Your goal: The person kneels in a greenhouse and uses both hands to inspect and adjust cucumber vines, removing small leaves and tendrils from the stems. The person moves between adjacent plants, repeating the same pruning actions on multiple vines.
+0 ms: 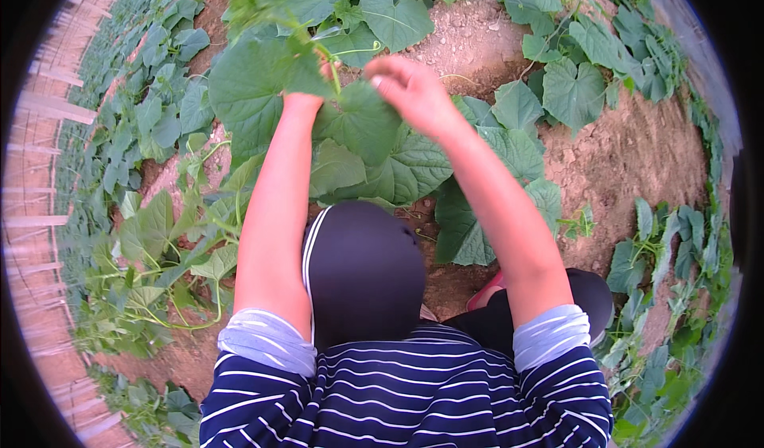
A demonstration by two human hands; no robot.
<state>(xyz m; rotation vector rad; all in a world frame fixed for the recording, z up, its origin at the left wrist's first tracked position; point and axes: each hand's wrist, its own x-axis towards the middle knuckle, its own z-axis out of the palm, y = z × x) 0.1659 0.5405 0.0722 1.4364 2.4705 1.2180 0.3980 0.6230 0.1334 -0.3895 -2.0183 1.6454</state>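
A leafy green vine stem point(335, 81) with a curled tendril point(358, 49) rises in front of me at the upper middle. My left hand point(307, 96) is at this stem, mostly hidden behind a broad leaf point(256, 84); a fingertip shows beside the stem, but its grip cannot be made out. To the right of the stem is my right hand point(409, 93), raised with its fingers bent and thumb near them. Its fingertips are over the edge of another leaf point(364, 123); whether they hold something small is unclear.
More vines point(173, 233) spread over the soil at left, and large leaves point(412, 167) lie just beyond my dark-clad knee point(364, 269). Bare brown soil point(627, 155) shows at right between plants. Pale strips point(57, 108) line the far left. A reddish shoe point(486, 290) rests on the ground.
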